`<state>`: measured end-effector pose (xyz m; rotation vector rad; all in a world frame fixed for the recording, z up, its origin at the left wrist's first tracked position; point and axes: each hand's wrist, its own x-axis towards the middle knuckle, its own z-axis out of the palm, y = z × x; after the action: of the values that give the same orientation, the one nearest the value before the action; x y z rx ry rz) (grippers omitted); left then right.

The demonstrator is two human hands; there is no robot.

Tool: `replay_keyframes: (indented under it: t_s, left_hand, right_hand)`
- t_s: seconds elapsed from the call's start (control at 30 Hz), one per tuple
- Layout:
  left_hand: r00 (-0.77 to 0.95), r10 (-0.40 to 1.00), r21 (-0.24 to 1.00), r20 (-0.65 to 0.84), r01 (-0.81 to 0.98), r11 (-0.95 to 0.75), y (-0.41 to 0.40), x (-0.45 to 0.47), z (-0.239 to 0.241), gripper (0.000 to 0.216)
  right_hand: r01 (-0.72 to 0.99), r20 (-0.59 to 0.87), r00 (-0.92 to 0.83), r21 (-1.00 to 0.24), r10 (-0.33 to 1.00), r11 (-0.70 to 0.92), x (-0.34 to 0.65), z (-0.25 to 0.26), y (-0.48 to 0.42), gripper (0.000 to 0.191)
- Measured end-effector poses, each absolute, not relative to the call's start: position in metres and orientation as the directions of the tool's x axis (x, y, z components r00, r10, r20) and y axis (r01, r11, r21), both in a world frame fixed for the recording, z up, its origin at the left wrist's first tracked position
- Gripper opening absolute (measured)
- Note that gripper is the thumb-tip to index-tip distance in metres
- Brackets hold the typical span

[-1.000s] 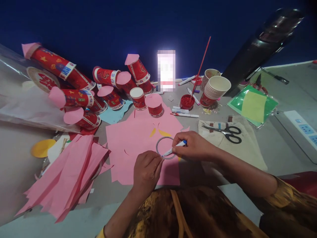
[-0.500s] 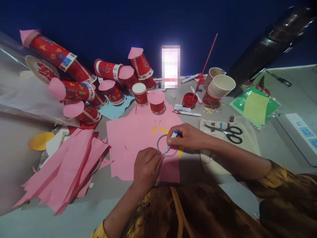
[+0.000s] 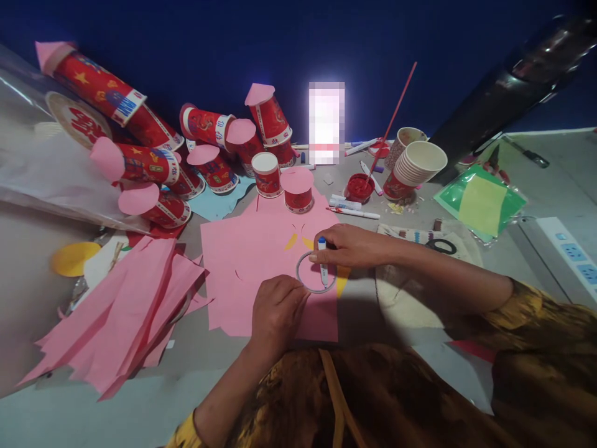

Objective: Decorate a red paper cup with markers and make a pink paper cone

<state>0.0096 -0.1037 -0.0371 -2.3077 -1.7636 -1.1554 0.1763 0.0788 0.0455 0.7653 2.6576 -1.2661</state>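
A grey ring (image 3: 304, 261) lies flat on a pink paper sheet (image 3: 252, 267) in the middle of the table. My left hand (image 3: 276, 310) presses down on the ring's near left edge. My right hand (image 3: 353, 246) grips a white marker with a blue cap (image 3: 323, 261), held almost upright, its tip down inside the ring at the right side. Small yellow paper scraps (image 3: 298, 241) lie just beyond the ring.
Red paper cups with pink paper caps (image 3: 209, 158) lie piled at the back left. A stack of cups (image 3: 413, 168), a red paint pot with a brush (image 3: 358, 186) and markers (image 3: 352, 211) sit behind. Folded pink sheets (image 3: 121, 317) lie left. Scissors (image 3: 441, 246) and green-yellow paper (image 3: 480, 202) lie right.
My right hand has moved along the ring from its near side to its right side, turning the marker from slanted to nearly upright. My left hand has stayed on the ring.
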Motion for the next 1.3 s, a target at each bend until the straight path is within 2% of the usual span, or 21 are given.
replay_keyframes:
  t_s: [0.23,0.53,0.73,1.03,1.3]
  left_hand:
    - [0.078,0.831,0.408,0.55,0.844,-0.349,-0.103,0.01,-0.036,0.013]
    - [0.078,0.837,0.404,0.541,0.849,-0.341,-0.104,0.011,-0.034,0.013]
    - [0.087,0.841,0.399,0.535,0.851,-0.342,-0.104,0.011,-0.034,0.011]
    - [0.081,0.854,0.415,0.514,0.848,-0.329,-0.106,0.011,-0.034,0.011]
    - [0.079,0.846,0.423,0.527,0.839,-0.341,-0.107,0.011,-0.037,0.014]
  right_hand:
    - [0.465,-0.351,-0.881,-0.514,0.317,0.721,0.159,0.062,0.082,0.037]
    - [0.454,-0.484,-0.827,-0.271,0.287,0.849,0.141,0.083,0.082,0.043]
    - [0.468,-0.467,-0.822,-0.231,0.324,0.853,0.135,0.081,0.082,0.042]
    - [0.425,-0.367,-0.859,-0.119,0.358,0.897,0.136,0.087,0.064,0.033]
    - [0.383,-0.23,-0.91,-0.154,0.344,0.911,0.164,0.072,0.04,0.02]
